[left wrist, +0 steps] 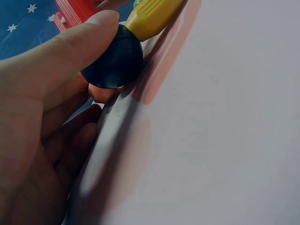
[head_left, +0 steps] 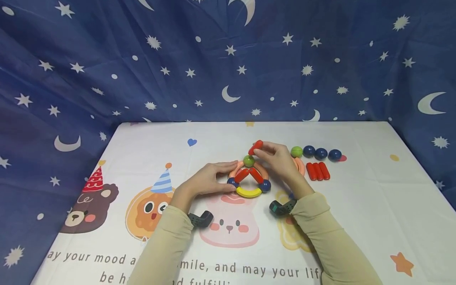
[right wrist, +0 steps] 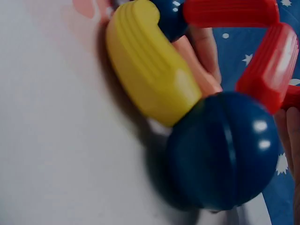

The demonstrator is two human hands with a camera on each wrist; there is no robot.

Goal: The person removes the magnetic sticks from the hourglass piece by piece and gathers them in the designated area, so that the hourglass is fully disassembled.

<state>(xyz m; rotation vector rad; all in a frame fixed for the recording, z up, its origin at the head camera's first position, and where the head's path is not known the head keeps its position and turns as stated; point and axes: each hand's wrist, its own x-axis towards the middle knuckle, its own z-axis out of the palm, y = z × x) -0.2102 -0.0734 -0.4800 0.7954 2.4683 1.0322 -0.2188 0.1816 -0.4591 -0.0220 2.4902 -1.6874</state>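
Head view: white printed tablecloth (head_left: 377,209) is backed by starry navy cloth (head_left: 213,39); "and may your" can be read. Red rod (head_left: 255,147) is pinched by the right hand (head_left: 277,158) just beside green ball (head_left: 248,160), long axis slanted up-right. Ball-and-rod frame (head_left: 255,175) is gripped at its left by the left hand (head_left: 206,180), thumb and fingers parted.

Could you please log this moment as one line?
left hand: grips multicoloured plastic ball-and-rod frame | right hand: holds red plastic rod | rod: near green plastic ball
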